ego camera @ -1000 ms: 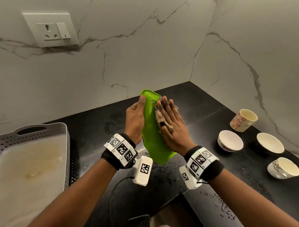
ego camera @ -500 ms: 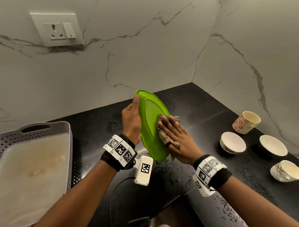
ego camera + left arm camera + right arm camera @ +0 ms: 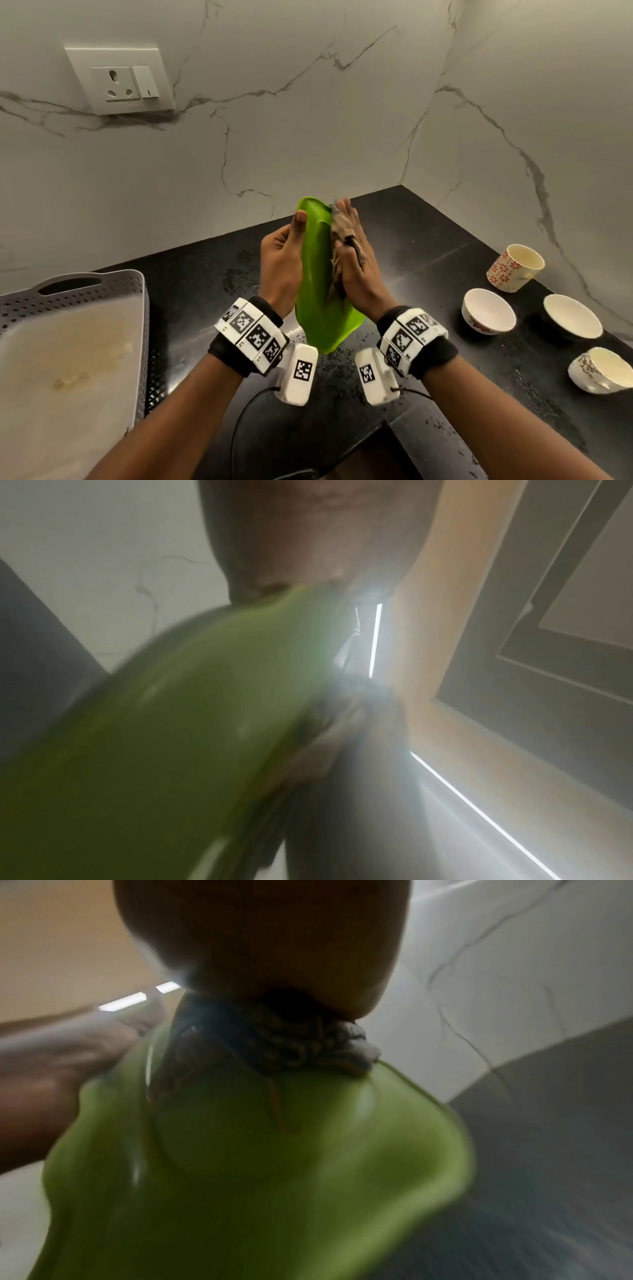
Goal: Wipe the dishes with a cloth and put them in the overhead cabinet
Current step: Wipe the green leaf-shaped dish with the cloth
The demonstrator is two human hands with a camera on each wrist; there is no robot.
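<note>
so, far left on the black counter [image 3: 445, 246]: a grey perforated tray [image 3: 137, 308] with a pale stained board lying in it. on the marble wall above it, a white socket plate [image 3: 118, 80].

centre: my left hand [image 3: 279, 263] holds the green plate [image 3: 317, 274] up on edge over the counter, clear of the surface. the thumb lies up along the near rim; the other fingers are behind the plate, and i cannot see from the head view how they lie. the left wrist view shows only the plate's blurred underside [image 3: 171, 737] and part of the palm.

just right of the plate: my right hand [image 3: 358, 270] lies flat against the plate's inner face, fingers straight and together, pointing up toward the top rim. the patterned cloth [image 3: 337, 246] is pressed between palm and plate, its edges showing along the fingers. from the right wrist view the cloth [image 3: 274, 1045] is bunched under the heel of the hand against the green face [image 3: 274, 1164], a loose thread hanging down from it.

water speckles the counter below the plate.

further right, well apart from my hands: a white bowl [image 3: 488, 315], then a second white bowl [image 3: 572, 317]. behind them near the side wall, a cup with red flowers [image 3: 515, 267], tilted. nearest the right edge, a patterned cup [image 3: 599, 373], also tilted.
</note>
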